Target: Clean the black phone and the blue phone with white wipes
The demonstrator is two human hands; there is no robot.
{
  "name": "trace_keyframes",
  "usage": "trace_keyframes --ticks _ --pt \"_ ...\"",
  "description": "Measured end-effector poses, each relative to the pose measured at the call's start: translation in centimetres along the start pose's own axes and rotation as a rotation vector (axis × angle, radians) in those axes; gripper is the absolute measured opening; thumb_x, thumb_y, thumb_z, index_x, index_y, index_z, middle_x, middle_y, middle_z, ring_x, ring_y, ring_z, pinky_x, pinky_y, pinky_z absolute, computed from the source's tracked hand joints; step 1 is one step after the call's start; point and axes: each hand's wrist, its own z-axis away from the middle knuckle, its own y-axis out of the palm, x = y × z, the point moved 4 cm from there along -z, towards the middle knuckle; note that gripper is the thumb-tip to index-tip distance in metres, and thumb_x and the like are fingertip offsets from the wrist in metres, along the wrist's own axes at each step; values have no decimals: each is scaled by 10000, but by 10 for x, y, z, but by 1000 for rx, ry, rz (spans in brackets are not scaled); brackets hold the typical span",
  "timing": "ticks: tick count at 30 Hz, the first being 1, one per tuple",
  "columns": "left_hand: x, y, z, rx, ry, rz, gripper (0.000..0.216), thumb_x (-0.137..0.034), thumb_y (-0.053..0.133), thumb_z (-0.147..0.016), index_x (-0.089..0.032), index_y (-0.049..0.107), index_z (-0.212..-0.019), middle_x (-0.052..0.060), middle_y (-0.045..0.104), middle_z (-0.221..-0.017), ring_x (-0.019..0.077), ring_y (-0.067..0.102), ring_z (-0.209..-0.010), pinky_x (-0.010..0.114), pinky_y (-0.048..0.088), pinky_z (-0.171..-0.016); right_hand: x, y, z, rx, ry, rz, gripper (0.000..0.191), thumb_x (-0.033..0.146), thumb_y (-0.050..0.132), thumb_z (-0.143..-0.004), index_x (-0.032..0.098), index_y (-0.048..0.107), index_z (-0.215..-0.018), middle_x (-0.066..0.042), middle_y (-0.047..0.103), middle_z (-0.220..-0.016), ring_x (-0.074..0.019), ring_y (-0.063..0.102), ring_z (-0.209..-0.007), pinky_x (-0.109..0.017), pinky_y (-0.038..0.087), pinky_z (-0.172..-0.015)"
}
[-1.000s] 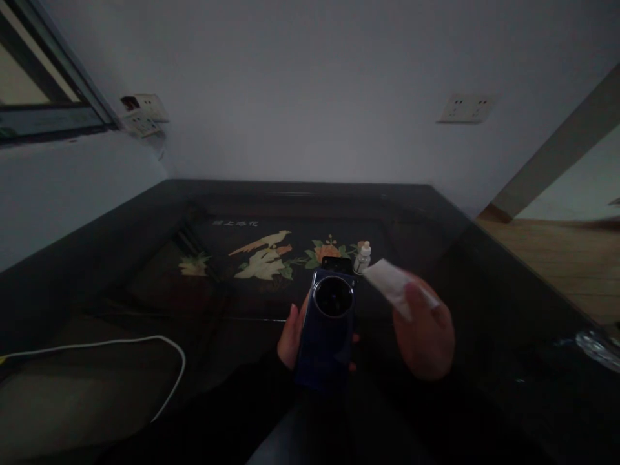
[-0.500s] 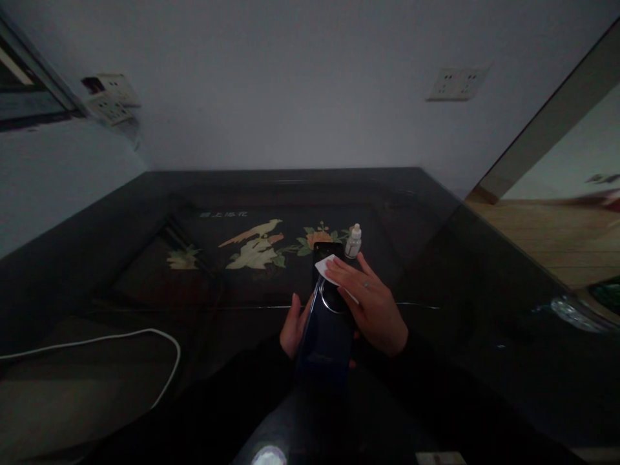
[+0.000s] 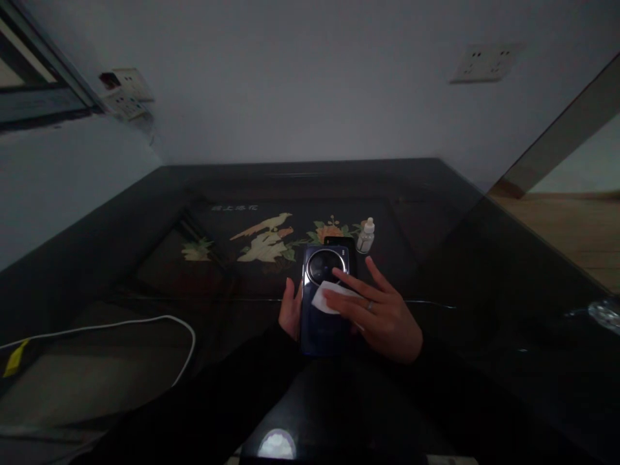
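Observation:
A dark blue smartphone with a big round camera ring lies back up in my left hand, whose thumb shows along its left edge. My right hand presses a folded white wipe against the phone's back, just below the camera ring, with the index finger stretched over the lens. Behind the phone's top end, a second black phone-like slab shows in part. A small white dropper bottle stands upright beyond my right fingers.
The dark glossy table bears a painted bird and flowers. A white cable curves at the left, near a yellow tag. Wall sockets sit behind. A shiny clear object lies at the right edge.
The phone has straightened and tilted so its camera ring shows fully. My right hand with the wipe has slid from the phone's top end to below the ring. The view has shifted slightly.

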Motion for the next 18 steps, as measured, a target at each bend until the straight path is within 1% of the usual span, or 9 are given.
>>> trace_keyframes --ticks 2,4,6,7,8,10,12,15,18 --pt "-2 7 2 50 -63 -4 716 -626 264 -839 -166 311 -1385 158 628 -1103 304 624 -934 531 451 -815 -15 -10 4 -53 43 20 366 47 449 -864 187 536 -1191 -27 628 -1185 -217 430 -1257 -557 181 -1111" --pt "-5 16 5 126 -82 12 703 -633 248 -837 -189 327 -1376 160 603 -1161 338 611 -962 573 465 -749 -27 -22 7 -194 165 20 410 31 434 -861 203 518 -1224 -48 617 -1202 -214 461 -1233 -535 275 -1083" --pt "-8 22 9 180 -49 28 659 -624 238 -844 -207 406 -1325 142 585 -1205 347 602 -987 581 475 -721 -33 -32 10 -337 301 -8 426 30 408 -866 211 516 -1236 -62 605 -1218 -214 493 -1205 -504 356 -1045" --pt "-9 24 10 193 -42 28 643 -618 235 -848 -198 457 -1282 137 589 -1202 344 600 -995 577 477 -727 -32 -34 10 -368 332 -26 428 36 401 -868 213 515 -1240 -64 603 -1220 -216 504 -1194 -492 383 -1029" --pt "-8 25 10 198 -48 19 646 -618 232 -849 -176 502 -1235 142 603 -1179 340 601 -994 574 476 -737 -29 -33 9 -359 325 -40 433 40 401 -867 215 510 -1247 -65 604 -1219 -215 512 -1185 -483 396 -1020" --pt "-4 25 9 182 -66 -8 657 -618 237 -848 -145 535 -1191 156 625 -1129 334 602 -992 566 463 -772 -18 -25 6 -265 239 -50 443 40 422 -858 203 494 -1263 -74 616 -1200 -208 527 -1170 -470 395 -1023" --pt "-4 23 7 131 12 -21 651 -600 268 -848 -138 493 -1248 154 623 -1131 311 593 -1016 526 437 -848 -6 -12 4 -164 135 -43 444 34 446 -849 175 484 -1268 -88 629 -1176 -196 528 -1168 -458 378 -1038" --pt "-6 14 3 0 89 10 668 -564 295 -854 -123 378 -1349 128 613 -1152 250 583 -1036 400 395 -936 7 6 3 -72 55 -36 415 46 447 -862 147 482 -1263 -91 621 -1185 -174 504 -1192 -438 344 -1066" --pt "-1 4 1 -81 -27 104 671 -561 257 -871 -110 360 -1356 87 669 -970 175 635 -810 298 442 -823 14 21 -1 25 48 -29 381 94 425 -896 138 469 -1271 -89 574 -1248 -156 459 -1233 -442 269 -1104"
